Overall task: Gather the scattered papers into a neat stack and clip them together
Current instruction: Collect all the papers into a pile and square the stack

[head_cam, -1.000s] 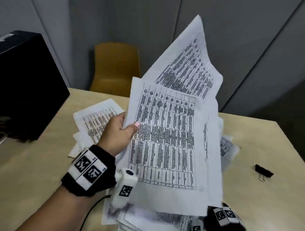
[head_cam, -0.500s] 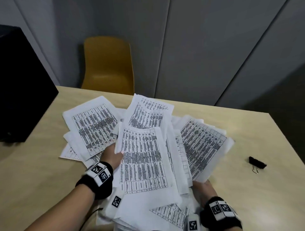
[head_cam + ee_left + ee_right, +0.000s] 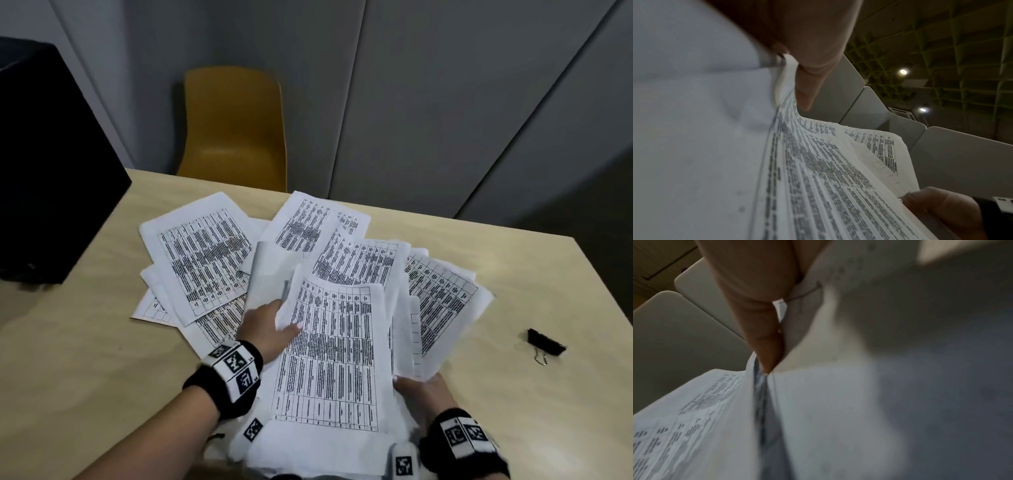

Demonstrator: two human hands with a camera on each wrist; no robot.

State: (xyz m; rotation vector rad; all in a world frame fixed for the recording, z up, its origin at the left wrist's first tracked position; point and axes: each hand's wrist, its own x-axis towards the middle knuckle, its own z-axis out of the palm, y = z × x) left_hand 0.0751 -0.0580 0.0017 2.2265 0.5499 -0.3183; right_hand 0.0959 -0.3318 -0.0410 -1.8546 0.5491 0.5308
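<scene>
White sheets printed with tables lie fanned over the beige table (image 3: 85, 342). My left hand (image 3: 274, 325) grips the left edge of the top bundle of papers (image 3: 335, 349), thumb on the printed face. My right hand (image 3: 418, 387) holds the bundle's lower right edge. In the left wrist view my thumb (image 3: 809, 78) pinches the papers (image 3: 818, 178). The right wrist view shows my thumb (image 3: 756, 313) pressed on the sheets (image 3: 694, 426). More loose sheets lie at the left (image 3: 202, 260) and the right (image 3: 442, 301). A black binder clip (image 3: 544, 346) rests on the table to the right, apart from both hands.
A large black box (image 3: 51, 164) stands on the table's left side. A yellow chair (image 3: 236, 126) sits behind the far edge, in front of grey wall panels. Bare tabletop shows at the front left and around the clip.
A second ago my left hand held sheets raised in the air. They have come down onto the pile, and now both hands grip the bundle's edges.
</scene>
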